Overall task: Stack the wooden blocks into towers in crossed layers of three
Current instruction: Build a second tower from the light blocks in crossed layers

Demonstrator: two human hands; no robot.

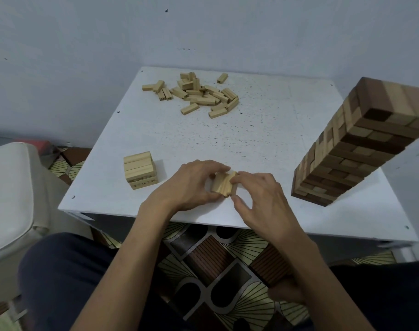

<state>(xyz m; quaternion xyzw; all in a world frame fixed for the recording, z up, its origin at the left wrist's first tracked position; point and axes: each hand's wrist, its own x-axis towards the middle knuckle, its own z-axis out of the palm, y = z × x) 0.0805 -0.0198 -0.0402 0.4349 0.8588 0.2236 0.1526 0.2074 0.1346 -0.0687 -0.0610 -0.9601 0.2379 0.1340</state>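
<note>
A row of three pale wooden blocks (222, 184) lies side by side near the front of the white table (263, 120). My left hand (191, 185) grips the row from its left side, thumb and fingers curled around it. My right hand (258, 199) pinches the row's right edge between thumb and fingertips. A short pale tower (140, 169) of crossed layers stands to the left of my hands. A loose pile of several pale blocks (201, 94) lies at the far side of the table.
A tall tower of mixed dark and light blocks (354, 149) stands at the table's right side, close to my right hand. A white cushioned seat (8, 199) sits left of the table. Patterned floor (215, 271) and my knees show below the table's front edge.
</note>
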